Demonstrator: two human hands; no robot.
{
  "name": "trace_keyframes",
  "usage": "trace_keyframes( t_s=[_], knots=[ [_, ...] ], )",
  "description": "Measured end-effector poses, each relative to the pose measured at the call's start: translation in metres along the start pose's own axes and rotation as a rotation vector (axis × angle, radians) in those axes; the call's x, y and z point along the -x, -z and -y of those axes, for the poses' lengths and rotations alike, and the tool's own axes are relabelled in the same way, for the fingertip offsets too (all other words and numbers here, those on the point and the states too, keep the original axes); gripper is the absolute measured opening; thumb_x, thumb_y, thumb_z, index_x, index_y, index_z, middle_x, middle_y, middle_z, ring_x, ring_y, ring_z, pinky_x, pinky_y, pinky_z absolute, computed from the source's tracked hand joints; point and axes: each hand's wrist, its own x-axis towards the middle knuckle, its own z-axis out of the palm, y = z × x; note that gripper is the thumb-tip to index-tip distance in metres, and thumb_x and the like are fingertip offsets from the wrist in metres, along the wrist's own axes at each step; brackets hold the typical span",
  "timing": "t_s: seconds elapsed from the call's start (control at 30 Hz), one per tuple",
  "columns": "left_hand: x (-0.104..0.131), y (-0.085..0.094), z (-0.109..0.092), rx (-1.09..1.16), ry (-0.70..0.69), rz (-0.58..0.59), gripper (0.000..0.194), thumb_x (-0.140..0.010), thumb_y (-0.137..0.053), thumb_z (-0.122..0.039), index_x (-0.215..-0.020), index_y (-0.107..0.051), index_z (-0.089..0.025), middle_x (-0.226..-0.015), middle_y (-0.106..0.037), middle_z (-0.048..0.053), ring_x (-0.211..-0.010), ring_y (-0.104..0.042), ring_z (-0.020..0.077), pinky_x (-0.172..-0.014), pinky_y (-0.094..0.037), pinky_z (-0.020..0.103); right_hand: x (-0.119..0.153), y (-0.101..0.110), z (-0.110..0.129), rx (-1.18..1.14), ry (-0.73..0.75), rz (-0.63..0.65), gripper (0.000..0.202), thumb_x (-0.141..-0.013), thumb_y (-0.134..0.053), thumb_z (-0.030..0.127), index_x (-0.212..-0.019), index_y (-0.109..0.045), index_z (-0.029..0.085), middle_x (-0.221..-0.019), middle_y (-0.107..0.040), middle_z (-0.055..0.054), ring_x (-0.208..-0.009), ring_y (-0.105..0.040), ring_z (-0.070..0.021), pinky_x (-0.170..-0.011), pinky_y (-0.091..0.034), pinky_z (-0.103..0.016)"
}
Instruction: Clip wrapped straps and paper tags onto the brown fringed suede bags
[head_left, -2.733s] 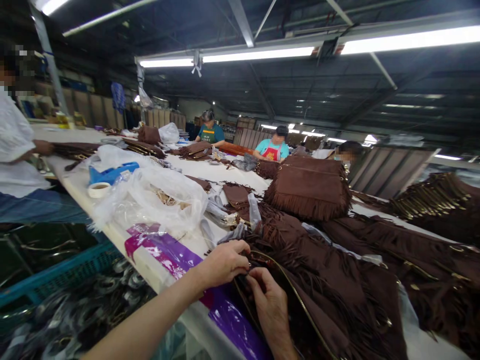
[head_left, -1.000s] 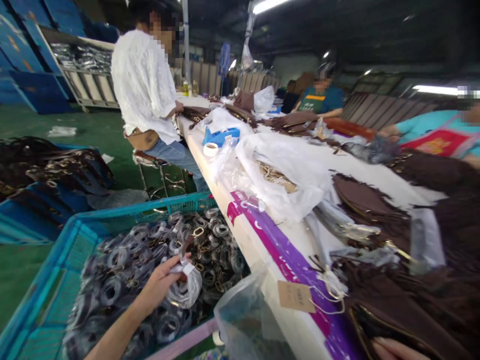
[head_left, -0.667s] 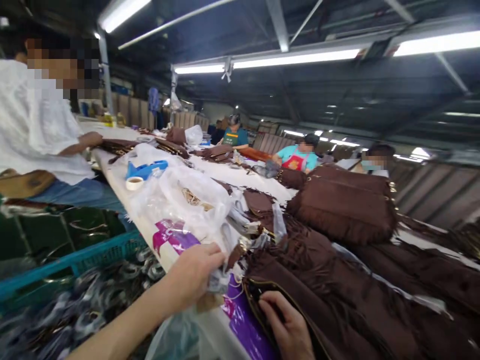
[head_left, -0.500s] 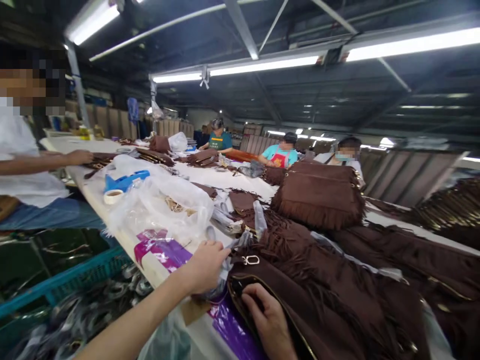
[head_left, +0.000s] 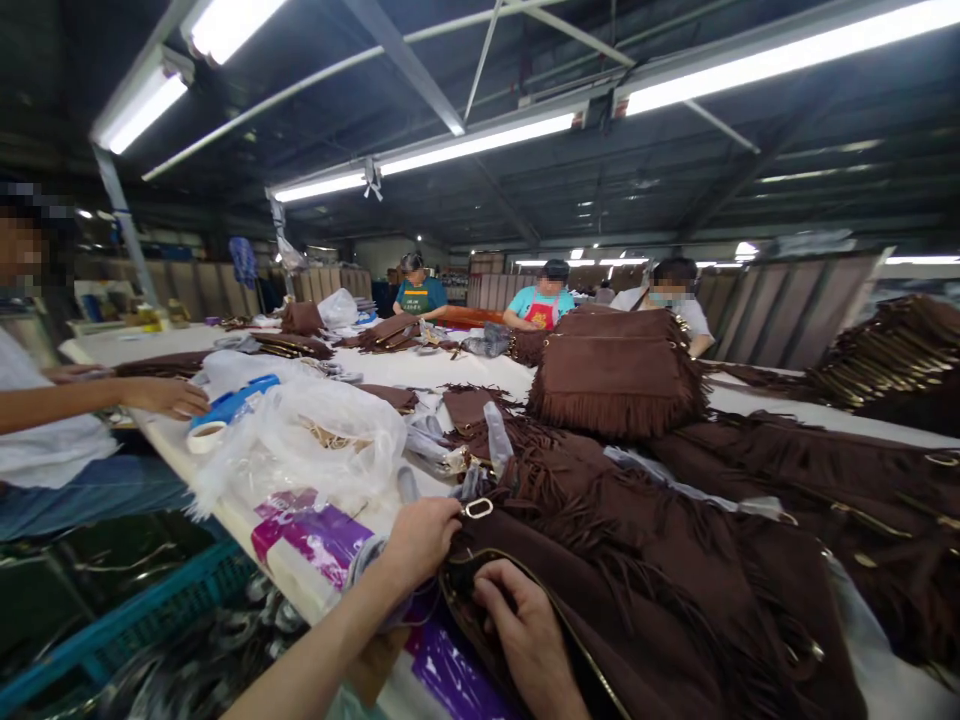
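Along the near edge of a long white counter [head_left: 495, 378], a person's two bare hands work at a brown fringed bag [head_left: 600, 590], which lies with its gold-edged zip opening turned toward the viewer. The left hand [head_left: 421, 540] is at the upper end of this opening, its fingers pinched narrowly at the base of a gold-coloured oval clasp [head_left: 478, 508], which projects over the bag. The right hand [head_left: 521, 625] reaches into the opening, fingers curled against the dark lining; whether they grip anything cannot be told. Beside the left forearm is a plastic-wrapped coil [head_left: 366, 560], partly hidden, and beneath it a purple-printed plastic sheet [head_left: 300, 535] runs along the counter edge.

Farther up the counter lie a translucent plastic bag [head_left: 337, 425], a white tape roll [head_left: 206, 437] and a blue tape dispenser [head_left: 244, 400], with a co-worker's hand [head_left: 176, 397] just beside the dispenser. Behind the fringed bag stands a stack of brown fringed bags [head_left: 615, 375]. Across the counter are a person in a green apron [head_left: 418, 300] and another in a red apron [head_left: 541, 315]. Below, at lower left, a teal plastic crate [head_left: 150, 610] holds more coils [head_left: 255, 615].
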Motion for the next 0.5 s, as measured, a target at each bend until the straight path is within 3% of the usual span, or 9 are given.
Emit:
trace_keyframes(
  t_s=[0.1, 0.17, 0.3, 0.5],
  knots=[
    [0.019, 0.01, 0.001, 0.419, -0.091, -0.115, 0.028, -0.088, -0.046, -0.021, -0.099, -0.072, -0.018, -0.084, -0.071, 0.004, -0.076, -0.063, 0.0191, -0.071, -0.047, 0.027, -0.005, 0.0, 0.005, -0.06, -0.042, -0.025, 0.03, -0.082, -0.055, 0.045, -0.067, -0.057, 0.019, -0.059, -0.05, 0.003, -0.051, -0.045, -0.0144, -0.05, -0.036, -0.024],
    [0.031, 0.013, -0.002, 0.576, -0.164, -0.146, 0.029, -0.087, -0.049, -0.021, -0.102, -0.073, -0.02, -0.083, -0.071, 0.003, -0.075, -0.061, 0.0174, -0.071, -0.046, 0.025, -0.007, 0.0, 0.007, -0.07, -0.04, -0.039, 0.03, -0.081, -0.056, 0.045, -0.067, -0.058, 0.019, -0.061, -0.051, 0.002, -0.053, -0.045, -0.0144, -0.05, -0.036, -0.023],
    [0.044, 0.009, -0.01, 0.513, -0.215, -0.162, 0.03, -0.088, -0.051, -0.021, -0.107, -0.074, -0.024, -0.083, -0.068, 0.004, -0.078, -0.059, 0.0175, -0.072, -0.044, 0.025, -0.007, 0.0, 0.009, -0.057, -0.017, -0.027, 0.027, -0.081, -0.056, 0.041, -0.066, -0.057, 0.019, -0.06, -0.049, 0.003, -0.056, -0.043, -0.0148, -0.052, -0.036, -0.024],
    [0.043, -0.003, -0.011, 0.487, -0.167, -0.218, 0.032, -0.089, -0.049, -0.022, -0.111, -0.072, -0.026, -0.088, -0.068, 0.005, -0.082, -0.061, 0.0185, -0.077, -0.047, 0.026, -0.004, 0.001, 0.009, -0.011, -0.009, -0.007, 0.027, -0.081, -0.054, 0.041, -0.065, -0.055, 0.02, -0.06, -0.047, 0.003, -0.056, -0.043, -0.0152, -0.052, -0.035, -0.025]
  ],
)
